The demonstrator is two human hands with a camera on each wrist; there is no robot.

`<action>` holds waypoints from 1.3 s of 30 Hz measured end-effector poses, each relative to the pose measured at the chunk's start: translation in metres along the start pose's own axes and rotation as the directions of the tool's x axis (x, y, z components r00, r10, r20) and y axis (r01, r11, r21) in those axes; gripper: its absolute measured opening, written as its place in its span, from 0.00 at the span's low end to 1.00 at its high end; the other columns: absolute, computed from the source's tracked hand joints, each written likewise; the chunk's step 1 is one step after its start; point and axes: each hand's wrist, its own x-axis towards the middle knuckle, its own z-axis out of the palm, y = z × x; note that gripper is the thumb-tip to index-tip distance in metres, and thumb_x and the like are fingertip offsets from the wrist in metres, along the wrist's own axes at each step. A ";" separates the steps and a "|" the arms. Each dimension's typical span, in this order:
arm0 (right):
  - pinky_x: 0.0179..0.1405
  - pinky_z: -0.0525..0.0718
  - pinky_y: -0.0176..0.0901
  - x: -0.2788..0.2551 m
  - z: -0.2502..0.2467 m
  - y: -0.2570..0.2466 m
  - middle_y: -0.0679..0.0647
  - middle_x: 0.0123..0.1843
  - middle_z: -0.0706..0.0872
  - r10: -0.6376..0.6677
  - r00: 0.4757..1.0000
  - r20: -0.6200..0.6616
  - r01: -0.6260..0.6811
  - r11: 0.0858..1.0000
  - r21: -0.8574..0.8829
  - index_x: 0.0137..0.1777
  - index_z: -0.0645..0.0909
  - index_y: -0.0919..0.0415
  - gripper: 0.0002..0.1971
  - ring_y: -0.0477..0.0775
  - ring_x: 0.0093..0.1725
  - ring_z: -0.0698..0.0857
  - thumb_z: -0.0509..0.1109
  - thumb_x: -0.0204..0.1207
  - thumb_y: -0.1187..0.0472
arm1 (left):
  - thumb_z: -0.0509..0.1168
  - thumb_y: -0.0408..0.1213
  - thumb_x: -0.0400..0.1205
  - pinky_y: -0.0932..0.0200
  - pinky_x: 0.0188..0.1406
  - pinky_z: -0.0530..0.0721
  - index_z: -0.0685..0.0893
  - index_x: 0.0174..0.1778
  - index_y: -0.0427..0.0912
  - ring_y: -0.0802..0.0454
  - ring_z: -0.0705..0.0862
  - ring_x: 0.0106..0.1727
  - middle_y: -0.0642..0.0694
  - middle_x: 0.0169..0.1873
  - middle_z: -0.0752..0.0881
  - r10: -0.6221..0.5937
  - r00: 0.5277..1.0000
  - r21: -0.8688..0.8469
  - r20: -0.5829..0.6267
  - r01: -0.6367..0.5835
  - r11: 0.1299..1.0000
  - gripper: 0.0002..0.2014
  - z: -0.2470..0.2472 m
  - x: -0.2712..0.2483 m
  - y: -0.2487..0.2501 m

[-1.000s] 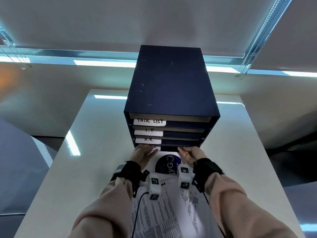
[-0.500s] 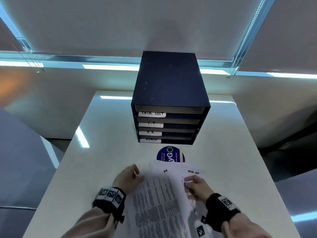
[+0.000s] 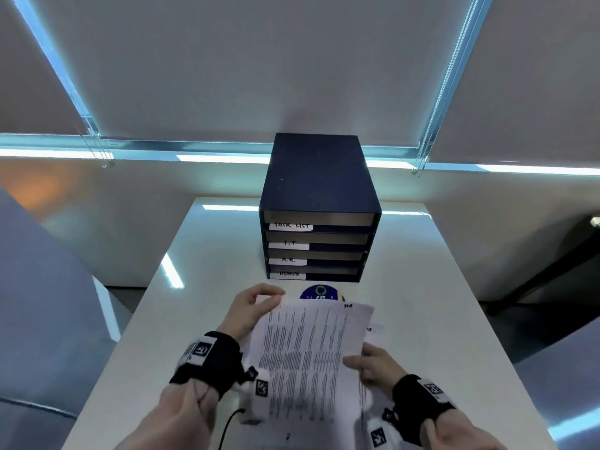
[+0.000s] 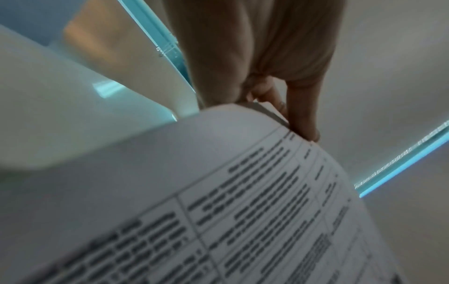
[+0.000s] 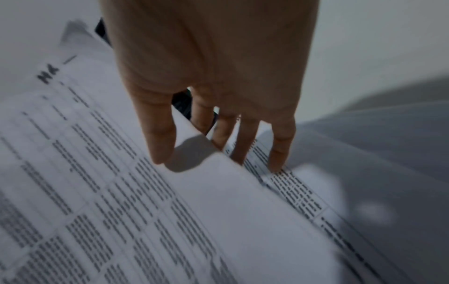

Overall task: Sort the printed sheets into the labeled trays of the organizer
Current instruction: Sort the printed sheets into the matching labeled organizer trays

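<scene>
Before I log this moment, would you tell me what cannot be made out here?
- Printed text on the top sheet: motion-blurred in all views.
- Round blue sticker: head view, lower half hidden behind the sheet.
- Tray contents in the organizer: head view, slots too dark and shallow.
- Left hand fingertips: behind the paper's edge.

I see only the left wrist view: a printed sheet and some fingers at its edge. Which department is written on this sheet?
Observer: In the right wrist view, the top sheet has a handwritten mark at its corner. It looks like "HR", though it is blurred.
Operator: Is there a tray for it?
Observer: Yes. The head view shows the organizer with an "H.R." label, third from the top.
Operator: Does the other hand help?
Observer: The right hand pinches the sheet's right edge, thumb on top.
</scene>
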 end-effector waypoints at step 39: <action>0.68 0.77 0.63 0.107 -0.014 -0.120 0.72 0.67 0.80 -0.118 0.976 -0.183 0.142 0.982 0.123 0.71 0.73 0.70 0.17 0.67 0.59 0.82 0.57 0.84 0.73 | 0.60 0.36 0.86 0.45 0.32 0.89 0.75 0.66 0.41 0.35 0.85 0.55 0.38 0.60 0.84 -0.434 0.899 -0.172 0.054 0.437 0.883 0.13 0.025 0.045 -0.063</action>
